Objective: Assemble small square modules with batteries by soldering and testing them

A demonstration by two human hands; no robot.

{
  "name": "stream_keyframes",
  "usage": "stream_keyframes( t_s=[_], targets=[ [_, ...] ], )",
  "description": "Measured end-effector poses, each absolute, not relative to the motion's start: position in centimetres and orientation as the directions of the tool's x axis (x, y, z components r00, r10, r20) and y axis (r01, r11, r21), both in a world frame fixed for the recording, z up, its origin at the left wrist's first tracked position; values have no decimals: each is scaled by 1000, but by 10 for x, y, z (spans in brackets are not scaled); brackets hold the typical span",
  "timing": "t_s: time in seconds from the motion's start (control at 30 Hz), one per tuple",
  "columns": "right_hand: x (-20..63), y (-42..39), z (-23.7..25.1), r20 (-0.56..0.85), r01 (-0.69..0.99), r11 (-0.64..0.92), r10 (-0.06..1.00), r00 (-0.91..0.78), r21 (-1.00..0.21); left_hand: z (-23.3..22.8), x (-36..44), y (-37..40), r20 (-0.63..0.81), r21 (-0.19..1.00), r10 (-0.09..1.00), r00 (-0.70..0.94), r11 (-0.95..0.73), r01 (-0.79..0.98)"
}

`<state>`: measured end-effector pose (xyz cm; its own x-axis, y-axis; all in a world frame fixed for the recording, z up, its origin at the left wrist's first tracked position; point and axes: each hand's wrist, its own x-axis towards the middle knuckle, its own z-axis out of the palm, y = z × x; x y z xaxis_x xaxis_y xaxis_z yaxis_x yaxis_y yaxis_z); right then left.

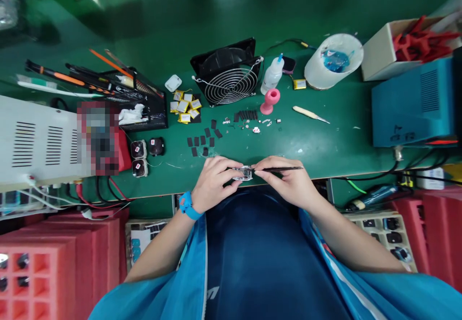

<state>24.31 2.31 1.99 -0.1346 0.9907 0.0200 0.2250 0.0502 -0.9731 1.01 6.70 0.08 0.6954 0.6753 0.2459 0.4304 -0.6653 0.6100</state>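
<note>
1. Left hand (212, 181) is clamped on a small silvery part (244, 173), held just over the near edge of the green desk (325, 137).
2. Right hand (288, 181) pinches dark tweezers (285, 169), tip touching the part.
3. Black pads (202, 142) and a fan (227, 72) lie beyond.

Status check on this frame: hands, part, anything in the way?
Left hand grips small part. Right hand holds thin tool, tip at part. Nothing between them.

Ahead of us, bare green bench top (325, 137) lies open at right; small black square pads (202, 139), a black wire-guarded fan (229, 72) and a pink spool-shaped stand (270, 101) crowd the centre.
</note>
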Motion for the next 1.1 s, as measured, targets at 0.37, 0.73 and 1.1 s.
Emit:
stream_keyframes(
  t_s=[0.37, 0.73, 1.1],
  targets=[
    [245, 24, 17, 18, 210, 49, 989, -149, -976, 0, 11, 67, 273, 599, 664, 696, -683, 417],
    [248, 32, 12, -149, 108, -133, 976, -161, -985, 1, 10, 66, 260, 614, 675, 690, -668, 421],
    [240, 17, 18, 9, 173, 24, 996, -86, -985, 1, 10, 67, 260, 615, 672, 693, -669, 418]
  ],
)
